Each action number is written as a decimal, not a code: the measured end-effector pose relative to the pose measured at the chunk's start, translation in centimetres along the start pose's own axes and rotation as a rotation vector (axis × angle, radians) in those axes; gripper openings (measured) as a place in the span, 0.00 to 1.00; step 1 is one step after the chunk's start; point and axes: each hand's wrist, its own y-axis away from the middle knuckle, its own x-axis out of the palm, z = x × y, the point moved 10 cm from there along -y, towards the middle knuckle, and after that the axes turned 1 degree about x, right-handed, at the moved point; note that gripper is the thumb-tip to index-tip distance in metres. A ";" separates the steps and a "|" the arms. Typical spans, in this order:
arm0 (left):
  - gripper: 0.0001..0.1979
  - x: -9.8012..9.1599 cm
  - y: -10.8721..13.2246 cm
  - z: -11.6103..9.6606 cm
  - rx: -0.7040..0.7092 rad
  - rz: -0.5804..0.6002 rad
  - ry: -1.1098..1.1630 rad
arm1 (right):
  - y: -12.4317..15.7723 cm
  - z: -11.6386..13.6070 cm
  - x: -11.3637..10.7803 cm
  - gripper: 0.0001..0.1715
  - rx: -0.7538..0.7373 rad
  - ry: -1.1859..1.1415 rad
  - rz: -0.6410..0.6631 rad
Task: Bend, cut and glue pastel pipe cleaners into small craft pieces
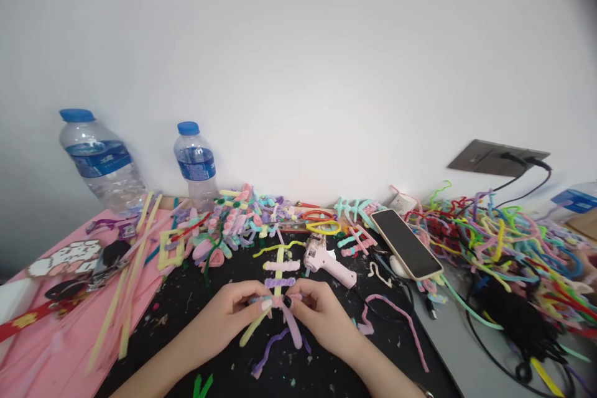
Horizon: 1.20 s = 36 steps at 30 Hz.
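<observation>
At the middle of the black mat, both hands pinch a fuzzy pipe-cleaner figure (278, 273). It has a pale yellow upright stem, pink and purple crossbars, and a yellow and a lilac strip spreading out below. My left hand (247, 306) grips its left side near the lower crossbar, thumb and fingers pressed together. My right hand (311, 308) holds the right side of the same crossbar, which the fingers partly hide. A pale pink glue gun (329, 264) lies just beyond my right hand. A loose purple pipe cleaner (273, 348) rests nearer to me, under the figure.
Two water bottles (196, 165) stand against the wall at back left. Finished pipe-cleaner pieces (242, 217) are heaped behind the mat. A phone (408, 242) lies at the right, beside tangled pipe cleaners (508, 224) and black cables. Long yellow strips (124, 298) cross the pink sheet (149, 305).
</observation>
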 end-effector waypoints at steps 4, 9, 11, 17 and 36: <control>0.14 0.1 -0.1 0.1 0.003 0.016 0.035 | 0.0 -0.5 0.3 0.18 0.042 -0.080 0.023; 0.14 0.6 -0.1 -0.2 0.013 0.054 0.082 | 0.0 -1.0 1.3 0.20 0.084 -0.232 0.086; 0.14 0.6 -0.1 -0.4 0.014 0.049 0.074 | 0.0 -1.0 1.4 0.20 0.076 -0.260 0.093; 0.15 0.6 -0.1 -0.4 0.005 0.036 0.038 | 0.1 -0.8 1.3 0.21 0.067 -0.278 0.079; 0.16 0.1 -0.3 0.2 0.027 -0.010 -0.029 | 0.1 -0.7 0.5 0.22 0.031 -0.205 0.007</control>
